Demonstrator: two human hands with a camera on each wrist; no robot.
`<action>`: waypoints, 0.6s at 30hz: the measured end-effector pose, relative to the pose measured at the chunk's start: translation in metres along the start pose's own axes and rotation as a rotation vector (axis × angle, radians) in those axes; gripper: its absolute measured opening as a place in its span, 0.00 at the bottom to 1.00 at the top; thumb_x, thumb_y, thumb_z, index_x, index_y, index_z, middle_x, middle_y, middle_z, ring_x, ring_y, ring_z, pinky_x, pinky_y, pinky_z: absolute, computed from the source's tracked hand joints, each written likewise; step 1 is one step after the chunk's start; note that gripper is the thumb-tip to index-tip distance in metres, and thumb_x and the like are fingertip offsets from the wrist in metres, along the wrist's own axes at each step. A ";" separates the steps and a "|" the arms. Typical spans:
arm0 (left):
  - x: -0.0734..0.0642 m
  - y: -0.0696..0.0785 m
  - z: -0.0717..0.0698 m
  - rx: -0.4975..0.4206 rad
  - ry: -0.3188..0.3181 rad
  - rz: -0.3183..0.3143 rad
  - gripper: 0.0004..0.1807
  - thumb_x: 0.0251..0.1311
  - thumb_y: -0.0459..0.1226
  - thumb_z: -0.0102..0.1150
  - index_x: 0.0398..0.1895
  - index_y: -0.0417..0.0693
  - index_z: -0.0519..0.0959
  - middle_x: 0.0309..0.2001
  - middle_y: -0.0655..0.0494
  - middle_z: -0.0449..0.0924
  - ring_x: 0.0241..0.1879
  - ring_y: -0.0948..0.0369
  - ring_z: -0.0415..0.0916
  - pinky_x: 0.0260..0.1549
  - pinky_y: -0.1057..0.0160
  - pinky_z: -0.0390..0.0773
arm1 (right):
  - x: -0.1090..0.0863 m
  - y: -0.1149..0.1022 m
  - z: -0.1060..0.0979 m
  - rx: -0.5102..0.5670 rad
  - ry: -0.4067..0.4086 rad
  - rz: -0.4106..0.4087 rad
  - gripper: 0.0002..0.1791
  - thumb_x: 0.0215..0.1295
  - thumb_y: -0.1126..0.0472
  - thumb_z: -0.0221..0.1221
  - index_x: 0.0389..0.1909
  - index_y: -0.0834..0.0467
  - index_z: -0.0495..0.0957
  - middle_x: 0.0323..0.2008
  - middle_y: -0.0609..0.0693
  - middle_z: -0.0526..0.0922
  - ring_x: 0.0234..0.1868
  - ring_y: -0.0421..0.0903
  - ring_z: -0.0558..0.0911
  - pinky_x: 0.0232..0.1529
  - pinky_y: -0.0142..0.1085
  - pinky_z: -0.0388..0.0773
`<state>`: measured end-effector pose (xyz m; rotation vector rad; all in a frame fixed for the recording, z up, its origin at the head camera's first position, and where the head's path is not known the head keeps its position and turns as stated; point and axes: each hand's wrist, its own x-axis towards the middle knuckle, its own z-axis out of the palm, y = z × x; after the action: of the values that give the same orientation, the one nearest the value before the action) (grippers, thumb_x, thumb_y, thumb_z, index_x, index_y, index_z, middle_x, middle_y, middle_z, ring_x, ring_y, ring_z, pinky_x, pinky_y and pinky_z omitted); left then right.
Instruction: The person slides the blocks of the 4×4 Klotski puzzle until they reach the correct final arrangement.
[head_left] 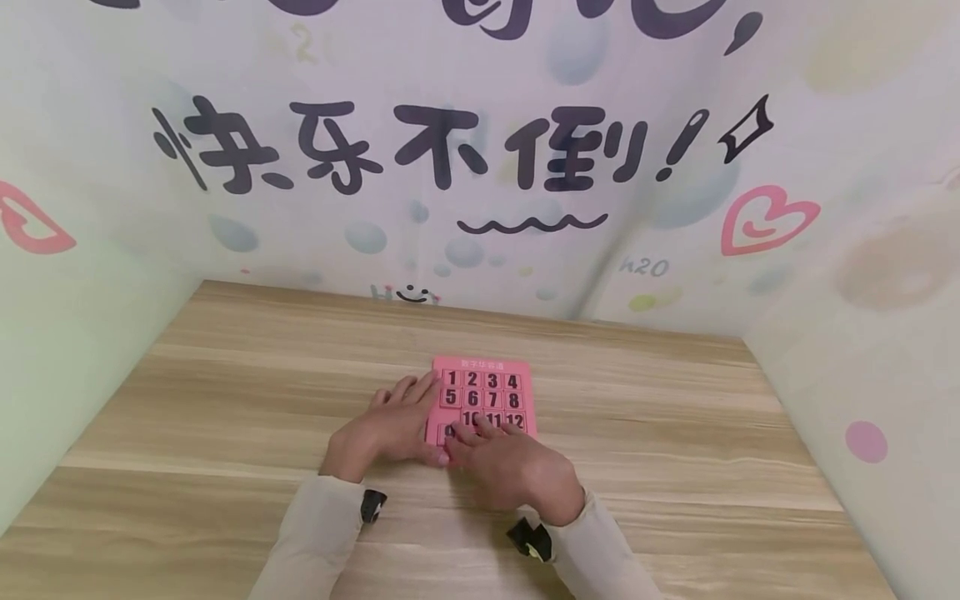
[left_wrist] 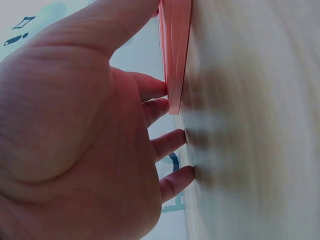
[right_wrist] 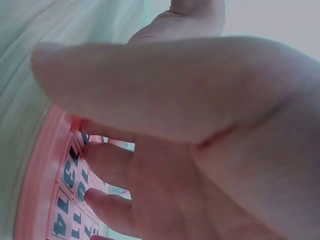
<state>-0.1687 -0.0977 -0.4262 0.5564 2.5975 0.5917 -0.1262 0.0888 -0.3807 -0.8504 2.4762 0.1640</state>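
Observation:
A pink number slide puzzle (head_left: 482,364) lies flat on the table, its tiles 1 to 8 readable in two rows. Below tile 5 is a vacant slot, with tile 9 under it. The left hand (head_left: 401,423) holds the board at its left side, thumb by the near edge. In the left wrist view, fingertips (left_wrist: 157,90) meet the pink side, while other fingertips rest on the table. The right hand (head_left: 513,471) lies over the lower rows, its fingertips touching tiles and hiding several. Tiles 13 and 14 (right_wrist: 61,217) show in the right wrist view.
The wood-grain table (head_left: 225,417) extends around the board. A printed white backdrop (head_left: 420,75) stands along its far edge, with pale walls at the left and right. Each sleeve (head_left: 318,521) has a small dark device at the cuff.

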 end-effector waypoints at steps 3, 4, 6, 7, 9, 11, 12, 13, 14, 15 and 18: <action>0.000 0.000 -0.001 0.001 0.000 -0.001 0.62 0.51 0.56 0.72 0.79 0.40 0.44 0.81 0.47 0.38 0.78 0.43 0.38 0.71 0.38 0.46 | 0.001 0.001 0.000 0.006 0.004 -0.009 0.38 0.68 0.49 0.58 0.77 0.44 0.57 0.78 0.42 0.52 0.79 0.52 0.51 0.75 0.53 0.53; 0.000 0.000 -0.001 0.002 0.001 -0.001 0.62 0.51 0.56 0.72 0.79 0.40 0.44 0.81 0.47 0.38 0.78 0.43 0.38 0.71 0.38 0.46 | 0.001 0.001 0.000 0.009 0.004 -0.011 0.38 0.68 0.48 0.58 0.77 0.44 0.57 0.78 0.43 0.52 0.79 0.52 0.51 0.75 0.53 0.53; 0.000 0.000 -0.001 0.003 0.002 -0.001 0.62 0.51 0.56 0.72 0.79 0.40 0.44 0.81 0.47 0.38 0.78 0.43 0.38 0.71 0.38 0.46 | 0.001 0.002 0.000 0.014 0.005 -0.010 0.39 0.67 0.46 0.59 0.77 0.44 0.57 0.78 0.43 0.52 0.79 0.52 0.51 0.75 0.53 0.53; 0.000 0.001 -0.002 0.004 0.002 -0.001 0.63 0.51 0.56 0.72 0.79 0.40 0.44 0.81 0.47 0.38 0.78 0.43 0.38 0.71 0.38 0.46 | 0.001 0.002 0.000 0.013 0.006 -0.011 0.39 0.68 0.45 0.58 0.77 0.44 0.57 0.78 0.43 0.52 0.79 0.52 0.51 0.75 0.53 0.54; 0.000 0.001 -0.002 0.006 0.002 0.000 0.62 0.51 0.56 0.72 0.79 0.40 0.44 0.81 0.47 0.38 0.78 0.43 0.38 0.71 0.38 0.46 | 0.001 0.002 0.000 0.012 0.004 -0.010 0.39 0.68 0.44 0.58 0.77 0.45 0.57 0.78 0.43 0.53 0.79 0.52 0.51 0.75 0.52 0.54; -0.001 0.001 -0.002 0.005 0.002 -0.001 0.62 0.51 0.56 0.72 0.79 0.40 0.44 0.81 0.46 0.38 0.78 0.43 0.38 0.71 0.38 0.46 | 0.002 0.002 0.000 0.008 0.003 -0.006 0.39 0.68 0.42 0.58 0.77 0.45 0.57 0.78 0.43 0.53 0.79 0.52 0.51 0.75 0.52 0.54; -0.001 0.001 -0.002 0.004 0.001 -0.001 0.62 0.51 0.56 0.72 0.79 0.40 0.44 0.81 0.46 0.38 0.78 0.43 0.38 0.71 0.38 0.46 | 0.002 0.001 0.000 0.005 0.002 -0.003 0.39 0.68 0.42 0.57 0.77 0.45 0.57 0.78 0.43 0.52 0.79 0.52 0.51 0.75 0.52 0.54; -0.001 0.001 -0.002 0.001 0.001 -0.001 0.62 0.51 0.56 0.72 0.79 0.40 0.44 0.81 0.46 0.38 0.78 0.43 0.38 0.71 0.38 0.46 | 0.002 0.001 0.000 0.005 0.000 0.002 0.39 0.68 0.42 0.57 0.77 0.45 0.56 0.78 0.43 0.52 0.79 0.52 0.51 0.75 0.52 0.53; -0.001 0.001 -0.002 0.000 0.002 -0.001 0.62 0.51 0.56 0.72 0.79 0.40 0.44 0.81 0.46 0.38 0.78 0.43 0.38 0.72 0.38 0.46 | 0.003 0.001 0.001 0.009 -0.003 0.008 0.39 0.69 0.42 0.57 0.77 0.45 0.56 0.78 0.43 0.51 0.79 0.52 0.51 0.75 0.52 0.53; -0.001 0.001 -0.002 0.000 0.002 -0.001 0.62 0.51 0.56 0.72 0.79 0.40 0.44 0.81 0.46 0.38 0.78 0.43 0.38 0.71 0.38 0.46 | 0.003 0.000 0.001 0.008 -0.004 0.014 0.39 0.69 0.41 0.56 0.78 0.45 0.55 0.78 0.43 0.50 0.79 0.52 0.51 0.75 0.52 0.52; -0.001 0.001 -0.001 0.002 0.003 0.000 0.63 0.51 0.56 0.72 0.79 0.40 0.44 0.81 0.46 0.38 0.78 0.42 0.38 0.71 0.38 0.46 | 0.004 -0.001 0.002 0.015 -0.007 0.029 0.39 0.70 0.42 0.55 0.78 0.46 0.54 0.79 0.43 0.49 0.79 0.52 0.50 0.76 0.51 0.51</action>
<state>-0.1683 -0.0976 -0.4252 0.5571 2.6011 0.5907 -0.1268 0.0862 -0.3843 -0.8070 2.4809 0.1583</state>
